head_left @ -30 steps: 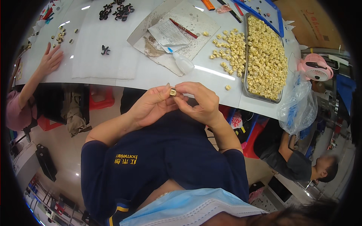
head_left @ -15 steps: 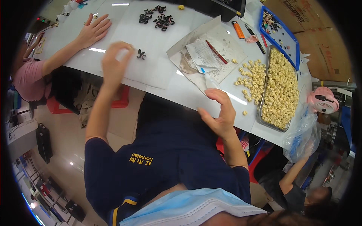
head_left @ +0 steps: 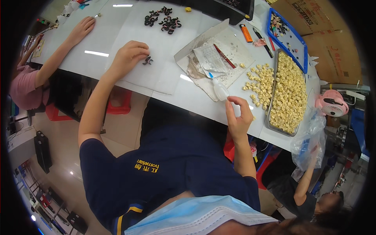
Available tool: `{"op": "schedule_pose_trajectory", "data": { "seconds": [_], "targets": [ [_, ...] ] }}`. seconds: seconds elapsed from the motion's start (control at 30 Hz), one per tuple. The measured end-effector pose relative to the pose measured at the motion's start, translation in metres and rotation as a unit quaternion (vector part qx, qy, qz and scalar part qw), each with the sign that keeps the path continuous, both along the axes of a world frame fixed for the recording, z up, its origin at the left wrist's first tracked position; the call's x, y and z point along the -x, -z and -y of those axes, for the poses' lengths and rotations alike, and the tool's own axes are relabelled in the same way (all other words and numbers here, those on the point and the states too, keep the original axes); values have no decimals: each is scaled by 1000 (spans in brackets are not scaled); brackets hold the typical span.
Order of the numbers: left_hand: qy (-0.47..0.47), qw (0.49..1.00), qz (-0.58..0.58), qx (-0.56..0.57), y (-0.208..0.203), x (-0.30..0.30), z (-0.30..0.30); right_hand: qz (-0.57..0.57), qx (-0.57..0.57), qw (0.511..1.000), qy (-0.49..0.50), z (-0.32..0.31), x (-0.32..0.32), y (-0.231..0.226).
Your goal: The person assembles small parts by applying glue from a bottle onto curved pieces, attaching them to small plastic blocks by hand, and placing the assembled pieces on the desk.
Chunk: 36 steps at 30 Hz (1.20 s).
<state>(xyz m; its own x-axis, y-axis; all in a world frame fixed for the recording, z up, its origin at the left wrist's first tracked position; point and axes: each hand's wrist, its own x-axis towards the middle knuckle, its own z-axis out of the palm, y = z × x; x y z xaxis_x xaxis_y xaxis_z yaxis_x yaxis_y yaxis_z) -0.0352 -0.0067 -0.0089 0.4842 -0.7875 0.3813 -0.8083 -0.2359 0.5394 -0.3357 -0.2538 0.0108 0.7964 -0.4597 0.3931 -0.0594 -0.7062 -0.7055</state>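
My left hand (head_left: 130, 58) is over the white table with its fingers drawn together in a pinch. Just beside its fingertips lie a few small dark curved pieces (head_left: 147, 60); anything between those fingers is hidden. My right hand (head_left: 239, 119) pinches thumb and forefinger at the near end of a translucent squeeze bottle (head_left: 221, 92) with a blue tip. That bottle lies across the near edge of a worn, flattened cardboard sheet (head_left: 235, 47). Several more dark curved pieces (head_left: 170, 25) sit in small heaps farther back.
Small yellowish pieces (head_left: 260, 80) spill beside a clear tray (head_left: 268, 118) full of them. Behind it are an orange lighter (head_left: 246, 33) and a blue tray (head_left: 304, 64). A black bin (head_left: 229, 11) stands at the back. Another person's hand (head_left: 83, 29) rests on the table at left.
My left hand has come down next to the dark pieces, its fingers closing together. My right hand has gone from spread to pinched at the bottle's end. The other person's hand has shifted left.
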Motion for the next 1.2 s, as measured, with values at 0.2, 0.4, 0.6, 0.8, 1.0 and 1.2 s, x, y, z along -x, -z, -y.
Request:
{"op": "schedule_pose_trajectory", "data": {
  "seconds": [0.2,0.4,0.6,0.8,1.0,1.2],
  "targets": [
    [-88,908,-355,206,-2,33,22,-57,73,995,47,5,-21,19],
    [40,539,-804,250,1,148,54,-116,32,991,55,3,-18,23],
    [6,494,-812,311,6,161,82,-32,2,996,81,3,-23,28],
    [198,868,-437,-127,22,164,15,-27,-33,996,80,6,-25,32],
    [191,839,-501,-95,-22,161,-3,-38,-73,993,87,5,-14,28],
    [160,934,-273,-163,26,160,-5,-3,-38,996,81,7,-15,31]
  ]
}}
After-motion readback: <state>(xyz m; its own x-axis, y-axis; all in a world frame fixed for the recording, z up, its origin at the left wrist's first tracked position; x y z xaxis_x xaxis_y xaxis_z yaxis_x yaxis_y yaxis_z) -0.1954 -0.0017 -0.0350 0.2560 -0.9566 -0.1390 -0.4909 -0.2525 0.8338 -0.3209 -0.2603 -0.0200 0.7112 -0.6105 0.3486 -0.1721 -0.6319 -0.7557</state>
